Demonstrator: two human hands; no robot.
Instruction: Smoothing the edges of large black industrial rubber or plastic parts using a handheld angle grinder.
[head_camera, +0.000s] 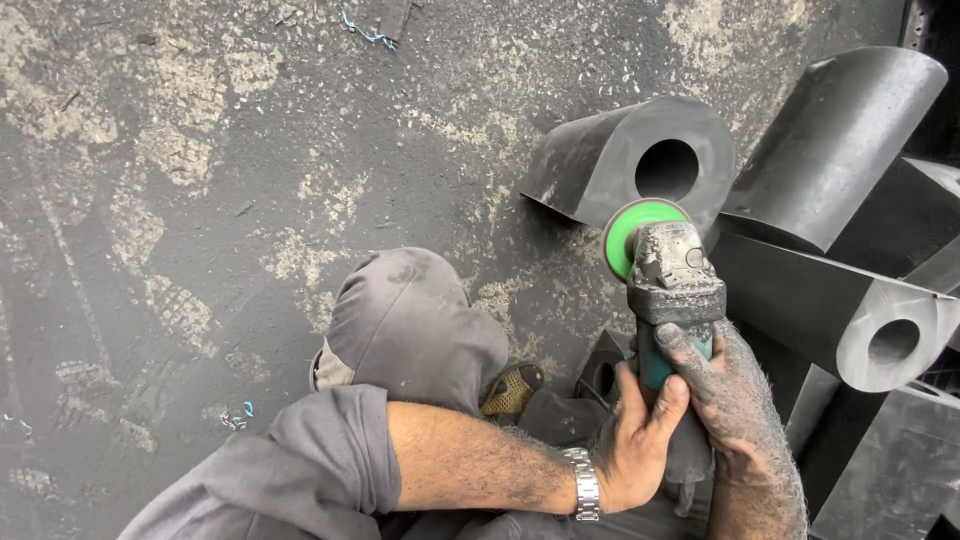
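Head view, both hands' fingers clenched around grimy grinder (672, 290), green disc (628, 232), hollow rubber block (600, 160).

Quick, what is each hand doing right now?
Left hand: closed around the body of the angle grinder.
Right hand: closed on the same angle grinder, from the other side.

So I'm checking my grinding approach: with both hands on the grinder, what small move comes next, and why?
Probably ease the green disc forward onto the holed black block. Both the left hand and right hand already grip the grinder, and the disc sits right at the block's face; whether it touches, I cannot tell.
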